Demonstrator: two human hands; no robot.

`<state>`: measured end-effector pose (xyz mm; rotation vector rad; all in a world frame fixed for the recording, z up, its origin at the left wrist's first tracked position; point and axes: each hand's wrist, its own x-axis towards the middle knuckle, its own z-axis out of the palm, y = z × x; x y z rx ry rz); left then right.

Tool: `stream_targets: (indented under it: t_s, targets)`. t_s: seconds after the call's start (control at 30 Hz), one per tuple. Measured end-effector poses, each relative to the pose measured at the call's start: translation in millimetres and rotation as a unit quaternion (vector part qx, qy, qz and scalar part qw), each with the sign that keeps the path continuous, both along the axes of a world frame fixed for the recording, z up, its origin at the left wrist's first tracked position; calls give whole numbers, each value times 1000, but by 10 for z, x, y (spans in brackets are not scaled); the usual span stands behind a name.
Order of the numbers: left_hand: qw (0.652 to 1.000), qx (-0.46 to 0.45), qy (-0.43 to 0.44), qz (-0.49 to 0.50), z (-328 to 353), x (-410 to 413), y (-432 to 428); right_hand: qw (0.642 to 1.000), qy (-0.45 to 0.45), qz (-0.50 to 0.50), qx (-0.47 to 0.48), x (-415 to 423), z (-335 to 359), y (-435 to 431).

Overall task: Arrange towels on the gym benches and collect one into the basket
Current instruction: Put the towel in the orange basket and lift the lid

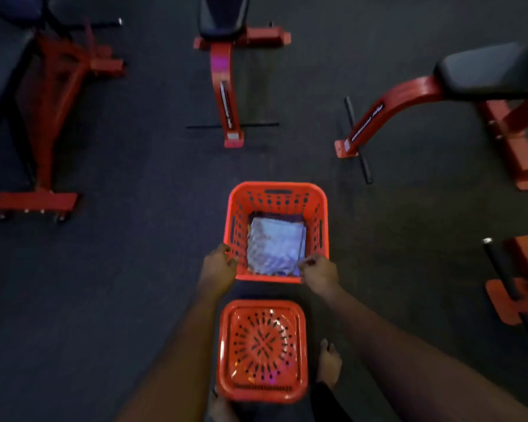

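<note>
An orange perforated basket (276,191) stands on the dark floor in front of me with folded pale towels (275,246) stacked inside. My left hand (218,261) grips its near left rim. At the near right corner, my right hand (319,271) pinches the rim. A second orange basket (261,391), with nothing in it, sits closer, between my bare feet. Three benches with red frames and black pads stand beyond: one at the left (48,95), one in the middle (223,19), one at the right (488,71).
Another red bench base with a black bar (512,278) lies at the right edge. My right foot (328,363) rests beside the near basket. Black crossbars stick out from the bench feet. Dark rubber floor (134,254) spreads between the benches.
</note>
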<state>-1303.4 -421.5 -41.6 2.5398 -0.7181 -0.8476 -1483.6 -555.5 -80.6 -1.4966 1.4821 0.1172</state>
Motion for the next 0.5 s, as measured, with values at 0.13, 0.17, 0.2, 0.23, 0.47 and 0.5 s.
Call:
stream_targets:
  t_s: [0.13,0.17,0.2,0.23,0.47,0.5]
  targets:
    - [999,3,18,36,-568,-214,533,998,15,8,57,-354,-1244,569]
    - [999,9,24,35,-826,-275,672,997,25,17,71,-423,-1465,729]
    - [998,26,38,38,-1234,-375,875,995,41,20,88,-490,-1718,943]
    - [997,33,52,39,-1597,-461,1043,993,64,15,96,-513,-1850,1106]
    - [982,84,171,5,-3950,-1219,1960,975,187,1,122,-848,-3263,1816]
    - [980,86,177,-6,-4213,-1308,2044,974,196,1,111,-956,-3645,1882]
